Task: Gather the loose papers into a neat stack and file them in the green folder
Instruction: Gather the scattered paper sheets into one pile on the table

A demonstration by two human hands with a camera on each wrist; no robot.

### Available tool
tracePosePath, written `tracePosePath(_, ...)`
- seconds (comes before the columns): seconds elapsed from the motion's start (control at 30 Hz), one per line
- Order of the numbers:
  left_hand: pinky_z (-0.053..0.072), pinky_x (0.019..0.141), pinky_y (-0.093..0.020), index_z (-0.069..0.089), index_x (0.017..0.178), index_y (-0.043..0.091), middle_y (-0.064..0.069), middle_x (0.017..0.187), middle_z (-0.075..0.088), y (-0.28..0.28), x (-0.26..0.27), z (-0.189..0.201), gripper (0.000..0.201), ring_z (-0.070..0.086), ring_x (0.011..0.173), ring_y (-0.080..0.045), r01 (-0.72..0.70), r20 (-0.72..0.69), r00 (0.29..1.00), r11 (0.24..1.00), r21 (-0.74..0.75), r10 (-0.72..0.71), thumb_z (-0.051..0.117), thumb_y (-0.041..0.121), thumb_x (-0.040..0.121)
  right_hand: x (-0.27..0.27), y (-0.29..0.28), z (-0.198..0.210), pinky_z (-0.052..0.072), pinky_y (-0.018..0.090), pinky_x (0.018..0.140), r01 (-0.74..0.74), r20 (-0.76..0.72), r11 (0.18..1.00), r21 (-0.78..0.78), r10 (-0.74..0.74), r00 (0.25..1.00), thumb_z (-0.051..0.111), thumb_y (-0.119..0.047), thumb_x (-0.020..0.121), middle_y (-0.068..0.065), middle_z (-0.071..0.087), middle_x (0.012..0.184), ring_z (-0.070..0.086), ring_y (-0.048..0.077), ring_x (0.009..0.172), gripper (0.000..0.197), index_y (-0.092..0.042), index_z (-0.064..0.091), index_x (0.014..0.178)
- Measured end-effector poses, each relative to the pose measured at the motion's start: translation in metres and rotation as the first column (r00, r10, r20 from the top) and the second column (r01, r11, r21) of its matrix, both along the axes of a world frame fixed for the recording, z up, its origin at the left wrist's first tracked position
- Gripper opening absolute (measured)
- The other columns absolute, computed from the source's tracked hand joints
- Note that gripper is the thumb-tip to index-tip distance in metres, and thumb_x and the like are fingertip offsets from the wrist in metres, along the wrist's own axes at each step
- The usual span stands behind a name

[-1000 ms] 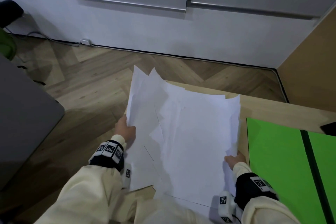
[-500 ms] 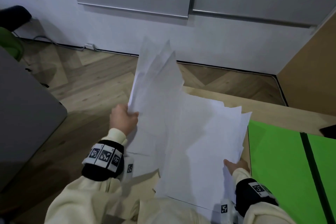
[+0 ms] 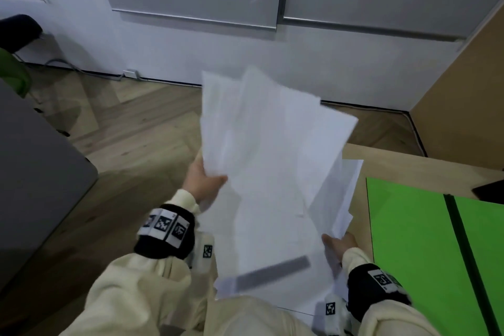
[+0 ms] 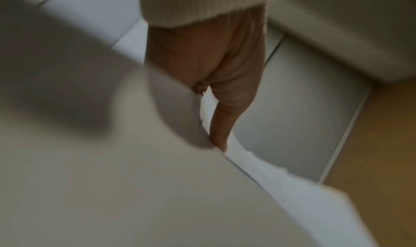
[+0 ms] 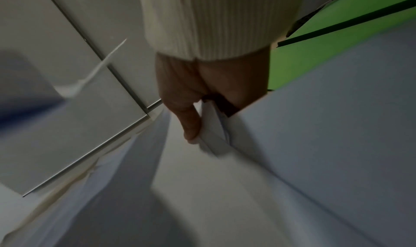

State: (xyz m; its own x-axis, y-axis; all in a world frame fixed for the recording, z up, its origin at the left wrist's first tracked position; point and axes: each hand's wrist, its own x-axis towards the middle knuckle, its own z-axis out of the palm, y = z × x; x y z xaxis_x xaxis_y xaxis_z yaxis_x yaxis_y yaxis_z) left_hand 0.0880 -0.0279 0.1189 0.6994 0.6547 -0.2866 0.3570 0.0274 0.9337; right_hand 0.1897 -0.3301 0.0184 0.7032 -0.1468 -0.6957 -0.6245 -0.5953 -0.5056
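On my far left a grey panel [image 3: 35, 172] fills the edge of the head view, with the herringbone wood floor [image 3: 131, 128] beside it and the white wall [image 3: 191, 49] behind.

My left hand [image 3: 203, 182] comes next, cream sleeve [image 3: 141, 294] and a black wrist band [image 3: 166, 232] with printed markers behind it. Its grip is closed on the left edge of the loose papers [image 3: 272, 172]: the thumb lies across the top sheet and the fingers are hidden underneath. The left wrist view is blurred, but it shows one finger [image 4: 225, 119] pressed along a paper edge.

The papers themselves are off the bench [image 3: 409, 166], tilted with the far ends raised and fanned unevenly, several corners sticking out at the top. A grey strip shows near the lower edge of the front sheet; I cannot tell what it is.

My right hand [image 3: 339, 245] holds the lower right corner of the sheaf. In the right wrist view the thumb [image 5: 190, 124] pinches folded sheet edges against the fingers, so that grip is closed on paper too.

Furthest right, the green folder [image 3: 414, 240] lies open and flat on the wooden bench, its dark spine [image 3: 463, 253] running down the middle, just beside the papers. A dark object [image 3: 491, 191] sits at its far corner, too cropped to identify.
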Motion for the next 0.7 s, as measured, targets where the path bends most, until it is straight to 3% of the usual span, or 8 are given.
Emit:
tracePosePath(0.1,0.043,0.084,-0.025,0.041,0.135,-0.001,-0.017,0.13,0.058,-0.023,-0.008,-0.05,0.064,0.06,0.108,-0.026,0.148,-0.293,0.945,0.989,-0.021,-0.148,0.067,-0.005,0.077,0.003,0.003,0.0,0.042,0.041,0.101,0.001,-0.028,0.995,0.104,0.002,1.0,0.052,-0.03,0.093,0.023,0.05,0.136,0.053,0.036,0.117,0.055,0.006,0.043,0.134)
tracePosePath(0.17,0.04,0.085,-0.023,0.026,0.143,0.003,-0.015,0.137,0.051,-0.038,-0.015,-0.075,0.071,0.053,0.121,-0.029,0.198,-0.435,0.879,0.979,-0.04,-0.195,0.062,-0.001,0.083,0.003,0.004,-0.001,0.035,0.041,0.11,0.06,-0.047,0.983,0.175,-0.052,0.998,0.043,-0.048,0.092,0.018,0.042,0.145,0.046,0.031,0.126,0.066,-0.002,0.039,0.139)
tracePosePath(0.33,0.042,0.101,-0.035,0.007,0.15,0.016,-0.013,0.14,0.047,-0.048,-0.017,-0.115,0.086,0.049,0.125,-0.032,0.282,-0.484,0.828,0.957,-0.075,-0.282,0.059,0.005,0.083,0.006,0.009,-0.002,0.015,0.041,0.118,0.127,-0.085,0.939,0.321,-0.105,0.991,0.036,-0.057,0.09,0.008,0.02,0.157,0.019,0.025,0.146,0.074,-0.012,0.026,0.148)
tracePosePath(0.4,0.043,0.103,-0.039,0.01,0.148,0.016,-0.014,0.139,0.048,-0.046,-0.014,-0.118,0.084,0.049,0.125,-0.034,0.236,-0.462,0.854,0.969,-0.068,-0.241,0.06,0.006,0.082,0.008,0.014,-0.003,0.028,0.04,0.114,0.087,-0.085,0.958,0.272,-0.066,0.994,0.044,-0.059,0.086,0.009,0.028,0.155,0.03,0.028,0.142,0.077,-0.011,0.032,0.145)
tracePosePath(0.5,0.041,0.106,-0.041,0.011,0.148,0.016,-0.014,0.141,0.045,-0.047,-0.01,-0.121,0.081,0.047,0.127,-0.034,0.168,-0.416,0.894,0.985,-0.038,-0.168,0.059,0.005,0.084,0.007,0.018,-0.008,0.05,0.034,0.083,-0.019,-0.055,0.989,0.145,0.028,0.998,0.069,-0.049,0.075,0.015,0.048,0.141,0.054,0.032,0.12,0.083,-0.002,0.042,0.137)
tracePosePath(0.57,0.037,0.106,-0.037,0.013,0.148,0.014,-0.01,0.144,0.042,-0.05,-0.008,-0.12,0.077,0.044,0.13,-0.032,0.314,-0.455,0.841,0.949,-0.032,-0.294,0.059,0.01,0.086,0.006,0.016,-0.017,0.048,0.032,0.087,-0.081,-0.031,0.993,0.089,0.084,0.996,0.076,-0.033,0.074,0.016,0.053,0.136,0.057,0.029,0.113,0.075,0.003,0.047,0.132)
tracePosePath(0.63,0.042,0.103,-0.035,0.032,0.142,0.014,-0.007,0.138,0.049,-0.048,-0.008,-0.121,0.065,0.051,0.125,-0.03,0.465,-0.502,0.757,0.885,-0.037,-0.419,0.062,0.022,0.085,0.006,0.015,-0.02,0.043,0.035,0.098,-0.126,-0.044,0.992,0.019,0.127,0.991,0.075,-0.024,0.077,0.018,0.052,0.137,0.054,0.032,0.12,0.071,0.006,0.044,0.133)
tracePosePath(0.7,0.048,0.096,-0.037,0.054,0.125,0.018,-0.006,0.124,0.058,-0.038,-0.01,-0.121,0.05,0.058,0.114,-0.03,0.446,-0.546,0.771,0.89,0.095,-0.328,0.063,0.038,0.08,0.008,0.013,-0.021,0.042,0.037,0.101,-0.128,-0.041,0.992,-0.004,0.128,0.991,0.072,-0.015,0.079,0.02,0.054,0.134,0.053,0.034,0.121,0.061,0.008,0.046,0.13)
